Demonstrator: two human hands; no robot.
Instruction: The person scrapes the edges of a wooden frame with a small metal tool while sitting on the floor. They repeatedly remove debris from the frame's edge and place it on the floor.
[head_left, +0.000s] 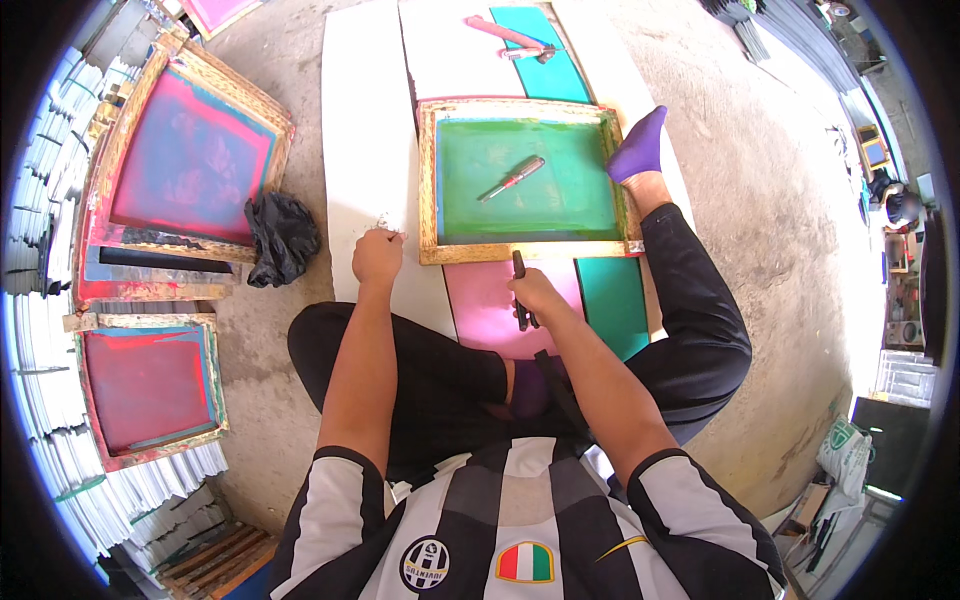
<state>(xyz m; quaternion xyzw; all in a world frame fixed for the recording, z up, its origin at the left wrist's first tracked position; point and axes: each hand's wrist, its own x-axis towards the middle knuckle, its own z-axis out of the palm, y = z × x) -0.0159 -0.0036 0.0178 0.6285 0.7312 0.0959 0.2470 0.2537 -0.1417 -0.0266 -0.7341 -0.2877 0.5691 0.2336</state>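
Observation:
A wooden screen-printing frame (pixel 430 200) with green mesh (pixel 470 150) lies flat in front of me, and a screwdriver (pixel 513 178) rests on the mesh. My right hand (pixel 540 296) is closed around black pliers (pixel 520 300), just below the frame's near edge. To the left of the frame, my left hand (pixel 378 256) is closed low over the white board (pixel 365 150), fingertips pinched; what they hold, if anything, is too small to make out. Tiny bits (pixel 384 222) lie on the board just beyond it.
A hammer (pixel 540 52) lies beyond the frame beside a pink strip (pixel 490 32). Pink-red screens (pixel 190 160) and a black plastic bag (pixel 282 238) are at the left, near stacked white sheets (pixel 50 400). My purple-socked foot (pixel 640 148) touches the frame's right side.

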